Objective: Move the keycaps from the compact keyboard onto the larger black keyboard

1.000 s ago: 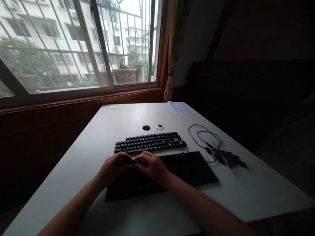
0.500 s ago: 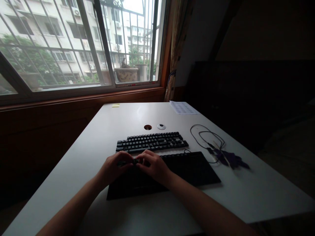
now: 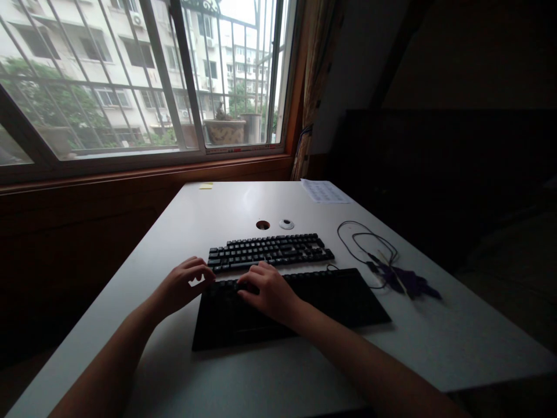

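Note:
My left hand (image 3: 185,283) is above the left end of the front black keyboard (image 3: 322,307), close to the near-left corner of the back keyboard (image 3: 270,249). Its thumb and fingers come together in a pinch, with a gap of white table showing through the loop. Whatever may be between those fingertips cannot be made out. Over the upper middle of the front keyboard, my right hand (image 3: 270,290) has its thumb and forefinger curled close together. Something small and dark is at those fingertips, hard to tell from the dark keyboard beneath. Shadow hides most detail of the front keyboard's surface.
Coiled black cable (image 3: 369,235) and a dark purple cloth (image 3: 407,281) with thin sticks lie on the right of the white table (image 3: 161,232). Farther back are a cable hole (image 3: 263,224), its white cover (image 3: 286,223), a yellow note (image 3: 206,186) and printed paper (image 3: 326,191).
My left hand has drawn away to the left from my right hand; before, both hands' fingertips met around a small dark thing. My right hand stays nearly in place over the front keyboard.

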A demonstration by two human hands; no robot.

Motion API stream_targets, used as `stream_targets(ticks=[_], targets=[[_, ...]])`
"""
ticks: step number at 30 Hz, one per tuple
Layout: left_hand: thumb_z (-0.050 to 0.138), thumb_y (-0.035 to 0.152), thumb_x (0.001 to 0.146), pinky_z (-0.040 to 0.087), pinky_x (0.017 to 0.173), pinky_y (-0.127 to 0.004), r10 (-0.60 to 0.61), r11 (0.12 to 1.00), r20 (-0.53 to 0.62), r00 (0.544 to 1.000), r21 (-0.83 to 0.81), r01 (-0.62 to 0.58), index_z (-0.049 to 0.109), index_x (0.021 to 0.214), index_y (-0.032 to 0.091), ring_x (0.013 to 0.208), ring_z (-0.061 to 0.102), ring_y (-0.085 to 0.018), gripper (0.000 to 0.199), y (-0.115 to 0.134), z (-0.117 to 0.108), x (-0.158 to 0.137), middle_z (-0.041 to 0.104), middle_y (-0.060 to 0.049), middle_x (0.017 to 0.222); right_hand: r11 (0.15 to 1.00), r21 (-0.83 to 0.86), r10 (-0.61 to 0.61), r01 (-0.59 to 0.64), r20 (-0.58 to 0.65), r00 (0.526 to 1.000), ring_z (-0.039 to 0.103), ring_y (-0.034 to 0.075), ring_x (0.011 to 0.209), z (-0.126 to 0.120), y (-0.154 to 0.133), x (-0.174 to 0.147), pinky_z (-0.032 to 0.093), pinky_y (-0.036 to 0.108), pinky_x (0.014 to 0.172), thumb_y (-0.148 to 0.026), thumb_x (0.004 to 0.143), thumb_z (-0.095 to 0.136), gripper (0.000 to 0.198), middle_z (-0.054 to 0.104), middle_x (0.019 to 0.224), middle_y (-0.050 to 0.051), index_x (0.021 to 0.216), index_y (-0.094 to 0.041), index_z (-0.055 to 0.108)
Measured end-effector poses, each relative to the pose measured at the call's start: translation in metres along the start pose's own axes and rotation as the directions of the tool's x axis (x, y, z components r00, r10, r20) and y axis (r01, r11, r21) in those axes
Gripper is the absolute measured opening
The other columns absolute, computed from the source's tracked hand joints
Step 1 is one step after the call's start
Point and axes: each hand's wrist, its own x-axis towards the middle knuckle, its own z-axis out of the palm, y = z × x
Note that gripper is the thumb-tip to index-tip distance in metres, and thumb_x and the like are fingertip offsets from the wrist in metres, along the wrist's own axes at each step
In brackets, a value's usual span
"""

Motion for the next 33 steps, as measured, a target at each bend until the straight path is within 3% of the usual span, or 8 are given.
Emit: stream_targets(ticks=[4,14,33], targets=[[0.057,0.022,0.096,0.049,0.068,-0.023,0.040,0.999,0.043,0.998,0.022,-0.041,0.070,0.087,0.019,0.075,0.055,-0.014,0.016,-0.006,-0.002,-0.001,0.064,-0.005,0.083,0.999,-0.047,-0.012,0.014,0.050,0.999,0.055,0.021,0.091,0.010,-0.009,0.007,0.041,0.035,0.085,-0.030,0.083,0.079,0.017,0.069,0.091,0.003,0.096,-0.022,0.071],[0.058,0.023,0.096,0.046,0.065,-0.023,0.019,1.000,0.104,0.994,-0.020,-0.017,0.069,0.085,0.018,0.073,0.054,-0.014,0.016,0.000,-0.005,-0.001,0.062,-0.004,0.080,0.996,-0.093,0.021,-0.015,0.058,0.998,0.057,0.023,0.095,0.033,-0.019,0.013,0.040,0.036,0.083,-0.031,0.085,0.076,0.017,0.071,0.093,0.003,0.098,-0.022,0.070],[0.060,0.026,0.096,0.047,0.071,-0.027,0.075,0.997,0.121,0.990,-0.043,-0.071,0.073,0.091,0.021,0.081,0.056,-0.017,0.015,0.006,0.007,0.001,0.062,-0.005,0.082,0.992,-0.126,0.024,-0.013,0.079,0.997,0.058,0.023,0.096,0.032,-0.019,0.009,0.039,0.036,0.082,-0.031,0.087,0.074,0.017,0.070,0.093,0.004,0.100,-0.022,0.069]])
